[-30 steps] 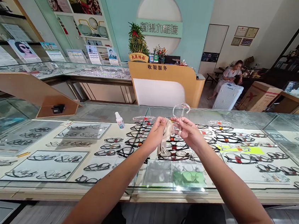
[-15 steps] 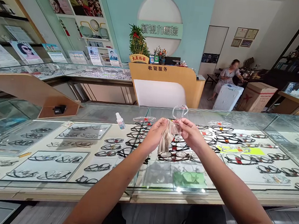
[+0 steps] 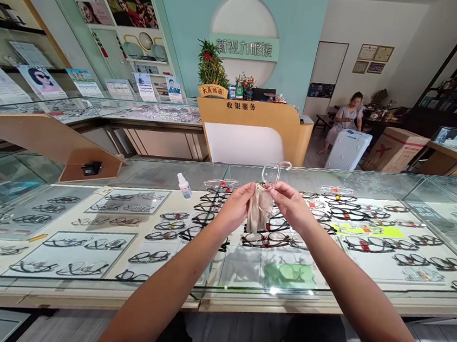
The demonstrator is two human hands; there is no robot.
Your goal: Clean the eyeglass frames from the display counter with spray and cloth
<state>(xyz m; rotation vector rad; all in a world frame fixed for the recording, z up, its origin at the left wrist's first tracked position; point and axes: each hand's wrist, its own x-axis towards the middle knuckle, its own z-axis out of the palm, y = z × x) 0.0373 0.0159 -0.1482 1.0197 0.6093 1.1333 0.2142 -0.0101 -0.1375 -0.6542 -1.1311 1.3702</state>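
Above the glass counter, my left hand (image 3: 237, 205) is closed on a beige cloth (image 3: 259, 209), which hangs down from the fingers. My right hand (image 3: 290, 203) pinches a pair of clear-framed eyeglasses (image 3: 271, 171) near the middle of the frame. One round lens stands up above the fingers, with a temple pointing right. The cloth covers much of the lower part of the glasses. A small white spray bottle (image 3: 184, 186) stands on the counter to the left of my hands.
Under the glass of the display counter (image 3: 215, 295) lie rows of eyeglasses (image 3: 268, 239). A wooden stand (image 3: 90, 163) sits on the left. Beyond are a reception desk (image 3: 254, 115), a white suitcase (image 3: 348, 150), a cardboard box (image 3: 396, 149) and a seated person (image 3: 347, 118).
The cloth has spread over the lower part of the glasses, and the glasses have turned slightly in my right hand. The seated person has drawn an arm in.
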